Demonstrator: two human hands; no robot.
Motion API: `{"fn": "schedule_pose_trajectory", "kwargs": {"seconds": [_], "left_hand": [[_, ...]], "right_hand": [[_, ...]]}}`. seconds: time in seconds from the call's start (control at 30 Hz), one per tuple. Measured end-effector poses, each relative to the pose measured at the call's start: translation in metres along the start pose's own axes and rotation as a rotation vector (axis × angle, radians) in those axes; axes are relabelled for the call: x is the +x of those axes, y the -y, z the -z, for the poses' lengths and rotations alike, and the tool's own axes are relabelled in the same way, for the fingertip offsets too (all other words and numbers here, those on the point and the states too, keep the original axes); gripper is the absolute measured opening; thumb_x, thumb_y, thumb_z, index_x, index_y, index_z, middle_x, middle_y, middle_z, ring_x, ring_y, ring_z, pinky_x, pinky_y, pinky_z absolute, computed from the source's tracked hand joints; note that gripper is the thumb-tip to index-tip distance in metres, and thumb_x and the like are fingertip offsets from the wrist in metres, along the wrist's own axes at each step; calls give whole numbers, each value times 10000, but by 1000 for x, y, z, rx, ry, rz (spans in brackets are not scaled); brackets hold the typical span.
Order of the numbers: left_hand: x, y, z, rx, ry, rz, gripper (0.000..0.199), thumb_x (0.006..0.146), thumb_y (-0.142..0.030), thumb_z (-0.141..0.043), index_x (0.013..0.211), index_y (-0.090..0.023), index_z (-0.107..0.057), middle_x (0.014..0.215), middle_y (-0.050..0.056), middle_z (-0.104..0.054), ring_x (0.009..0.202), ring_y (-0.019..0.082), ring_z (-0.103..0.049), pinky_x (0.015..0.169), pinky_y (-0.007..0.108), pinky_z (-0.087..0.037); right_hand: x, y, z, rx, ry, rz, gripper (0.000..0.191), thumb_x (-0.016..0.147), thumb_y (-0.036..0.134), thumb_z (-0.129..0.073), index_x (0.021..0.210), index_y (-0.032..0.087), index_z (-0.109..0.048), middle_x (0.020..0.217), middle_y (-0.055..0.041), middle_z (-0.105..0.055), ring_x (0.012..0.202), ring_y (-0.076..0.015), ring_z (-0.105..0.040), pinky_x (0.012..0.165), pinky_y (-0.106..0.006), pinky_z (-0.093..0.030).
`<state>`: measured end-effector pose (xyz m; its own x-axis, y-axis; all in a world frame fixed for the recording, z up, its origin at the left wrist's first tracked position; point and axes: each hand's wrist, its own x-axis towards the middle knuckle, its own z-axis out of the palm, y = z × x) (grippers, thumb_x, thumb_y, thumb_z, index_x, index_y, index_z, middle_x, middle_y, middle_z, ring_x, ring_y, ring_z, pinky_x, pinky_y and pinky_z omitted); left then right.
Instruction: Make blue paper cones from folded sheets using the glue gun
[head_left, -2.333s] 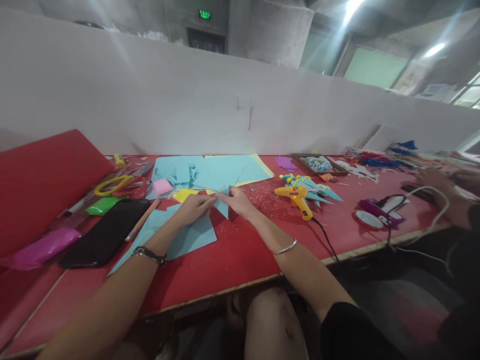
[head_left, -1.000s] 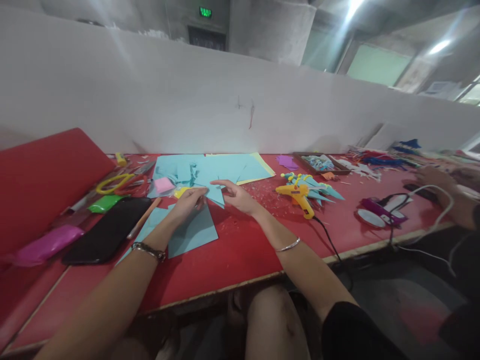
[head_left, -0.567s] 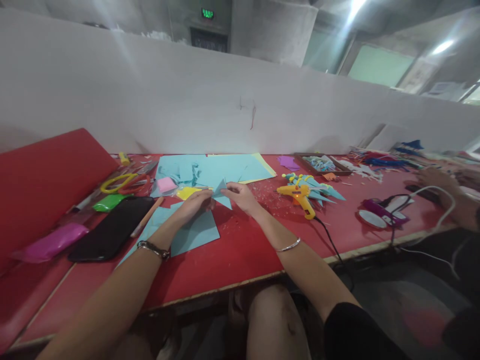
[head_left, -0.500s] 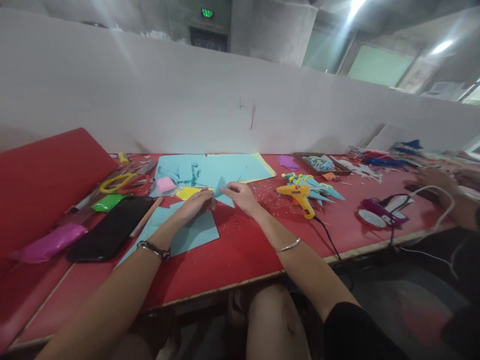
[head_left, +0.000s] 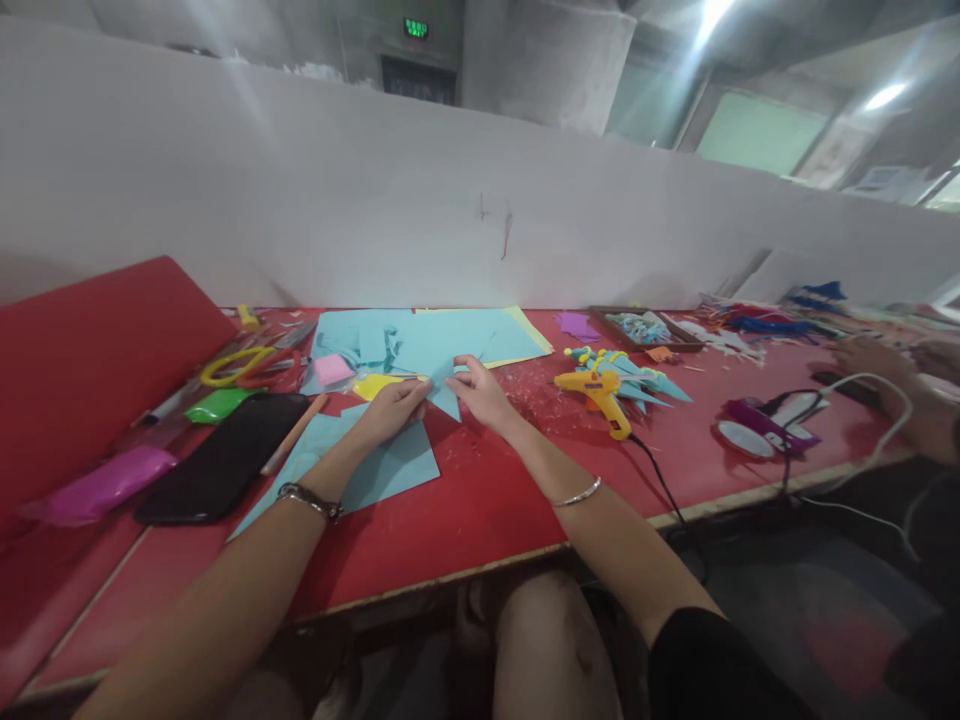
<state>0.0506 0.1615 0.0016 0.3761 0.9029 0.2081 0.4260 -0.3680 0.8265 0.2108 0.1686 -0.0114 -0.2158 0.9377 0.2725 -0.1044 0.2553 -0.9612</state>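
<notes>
A small light-blue paper piece (head_left: 445, 400), pointed at its lower end, is pinched by my left hand (head_left: 397, 408) near the middle of the view. My right hand (head_left: 480, 395) is at the piece's right side, its thumb near the paper and its index finger raised and bent apart from the thumb. Beneath my left hand and forearm lie light-blue sheets (head_left: 394, 470). Behind both hands are a larger blue sheet (head_left: 450, 335) and a yellow packet (head_left: 373, 386).
The red table (head_left: 480, 510) holds a black phone (head_left: 225, 460), scissors (head_left: 236, 366), a yellow glue gun (head_left: 600, 392) with a cord, blue paper cones (head_left: 637, 375) and a tray of scraps (head_left: 643, 328). Another person's hand (head_left: 874, 365) is at the far right.
My right thumb and index finger have spread apart, and the index finger has lifted off the blue piece. The piece has tilted, its point now lower and slightly left.
</notes>
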Motion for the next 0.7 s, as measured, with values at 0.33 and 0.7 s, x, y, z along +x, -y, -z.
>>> {"fn": "schedule_pose_trajectory", "kwargs": {"seconds": [0.33, 0.7], "left_hand": [[-1, 0, -1, -45, -3, 44, 387, 752, -481, -469, 523, -169, -463, 407, -52, -409, 372, 65, -346, 404, 204, -264], [3, 5, 3, -271, -14, 94, 355, 743, -517, -446, 668, -172, -480, 474, -19, -538, 379, 77, -408, 420, 214, -319]], "right_hand": [[-10, 11, 0, -306, 74, 205, 502, 792, 191, -451, 1280, 217, -334, 507, 99, -274, 456, -73, -275, 484, -193, -261], [-9, 13, -3, -421, 141, 323, 360, 629, 48, -385, 861, 188, -622, 845, -13, -593, 746, -124, -511, 715, -248, -403]]}}
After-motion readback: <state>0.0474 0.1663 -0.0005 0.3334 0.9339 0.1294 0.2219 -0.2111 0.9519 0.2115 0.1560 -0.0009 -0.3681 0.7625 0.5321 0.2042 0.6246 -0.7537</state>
